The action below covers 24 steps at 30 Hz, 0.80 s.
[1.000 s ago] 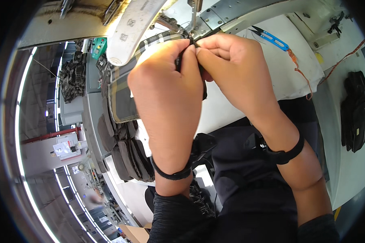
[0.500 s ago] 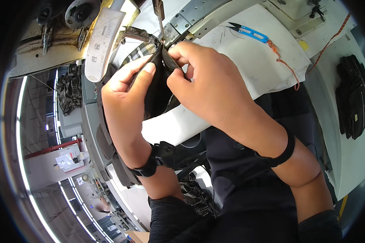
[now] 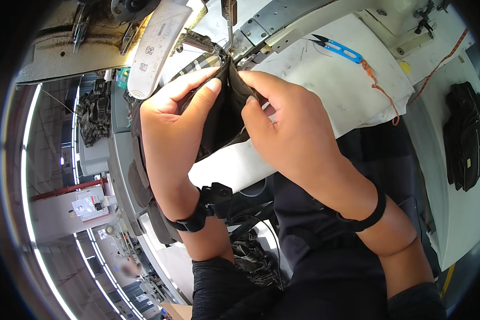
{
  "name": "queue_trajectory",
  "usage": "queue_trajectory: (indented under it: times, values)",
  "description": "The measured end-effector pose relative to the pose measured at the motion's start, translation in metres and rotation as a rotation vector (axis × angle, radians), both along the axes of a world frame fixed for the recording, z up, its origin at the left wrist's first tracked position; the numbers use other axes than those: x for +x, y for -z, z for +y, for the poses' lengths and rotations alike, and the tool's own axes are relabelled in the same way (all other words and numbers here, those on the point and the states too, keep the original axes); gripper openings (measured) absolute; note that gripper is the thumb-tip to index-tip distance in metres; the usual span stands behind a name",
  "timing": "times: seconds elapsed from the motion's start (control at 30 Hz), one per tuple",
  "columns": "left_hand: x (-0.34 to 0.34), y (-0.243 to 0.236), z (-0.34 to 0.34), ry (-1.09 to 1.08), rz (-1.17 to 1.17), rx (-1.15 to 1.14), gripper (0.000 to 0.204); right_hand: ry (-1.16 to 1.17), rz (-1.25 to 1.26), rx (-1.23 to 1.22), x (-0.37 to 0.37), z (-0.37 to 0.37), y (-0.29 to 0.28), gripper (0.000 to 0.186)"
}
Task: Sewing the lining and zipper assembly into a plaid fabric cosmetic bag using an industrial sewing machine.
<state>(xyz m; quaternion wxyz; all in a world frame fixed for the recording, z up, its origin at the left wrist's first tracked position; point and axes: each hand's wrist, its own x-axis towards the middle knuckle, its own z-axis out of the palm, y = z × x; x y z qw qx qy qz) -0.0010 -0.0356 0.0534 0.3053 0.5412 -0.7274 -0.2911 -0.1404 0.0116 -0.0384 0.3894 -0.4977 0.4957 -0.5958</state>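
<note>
The dark fabric piece (image 3: 218,125) lies on the wearer's side of the sewing machine (image 3: 256,28), its far tip reaching the machine (whether clamped there, I can't tell). The left hand (image 3: 170,114) pinches its left edge and the right hand (image 3: 290,114) its right, a fold gaping between. It looks light, limp and sturdy, perhaps slippery; both edges near the machine offer the best hold.

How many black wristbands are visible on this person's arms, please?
2: a left wristband, bearing a small black device, around the left forearm; a right wristband around the right forearm. The sleeves might hide more.
</note>
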Motion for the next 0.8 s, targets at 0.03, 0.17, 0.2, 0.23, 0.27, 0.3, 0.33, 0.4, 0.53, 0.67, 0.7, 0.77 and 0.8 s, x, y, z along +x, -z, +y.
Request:
queue_trajectory:
  times: [0.03, 0.17, 0.2, 0.23, 0.27, 0.3, 0.33, 0.4, 0.53, 0.67, 0.7, 0.77, 0.8]
  values:
    - [-0.003, -0.001, 0.004, -0.01, -0.058, -0.066, 0.021, -0.08, -0.046, 0.064, -0.005, 0.001, -0.006, 0.033]
    - [-0.017, 0.004, 0.019, -0.009, -0.4, -0.407, 0.019, 0.044, -0.185, -0.099, 0.007, -0.004, 0.013, 0.024]
    - [-0.019, 0.008, 0.022, 0.039, -0.438, -0.547, 0.014, 0.011, -0.275, -0.094, 0.008, -0.004, 0.014, 0.024]
    - [-0.024, 0.008, 0.026, 0.03, -0.454, -0.557, 0.013, -0.023, -0.365, -0.088, 0.008, -0.005, 0.015, 0.023]
    - [-0.029, 0.008, 0.029, 0.02, -0.47, -0.567, 0.011, -0.026, -0.364, -0.09, 0.006, -0.005, 0.016, 0.023]
    - [-0.029, 0.009, 0.03, 0.026, -0.478, -0.563, 0.011, -0.072, -0.426, -0.056, 0.005, -0.005, 0.015, 0.022]
    - [-0.029, 0.011, 0.03, 0.033, -0.484, -0.559, 0.011, -0.118, -0.487, -0.022, 0.003, -0.004, 0.013, 0.021]
    - [-0.033, 0.013, 0.034, 0.022, -0.477, -0.557, 0.011, -0.154, -0.557, -0.006, 0.002, -0.002, 0.009, 0.021]
    - [-0.035, 0.02, 0.035, -0.017, -0.445, -0.572, 0.011, -0.185, -0.608, -0.017, 0.001, -0.004, 0.012, 0.025]
    - [-0.034, 0.025, 0.03, -0.012, -0.422, -0.559, 0.012, -0.202, -0.632, 0.057, -0.003, -0.01, 0.013, 0.032]
    - [-0.034, 0.027, 0.025, 0.012, -0.402, -0.583, 0.011, -0.215, -0.65, 0.082, -0.005, -0.012, 0.012, 0.035]
    - [-0.037, 0.026, 0.023, 0.005, -0.413, -0.571, 0.011, -0.211, -0.681, 0.083, -0.006, -0.014, 0.01, 0.034]
    - [-0.037, 0.025, 0.022, -0.004, -0.429, -0.557, 0.011, -0.21, -0.717, 0.086, -0.005, -0.015, 0.009, 0.034]
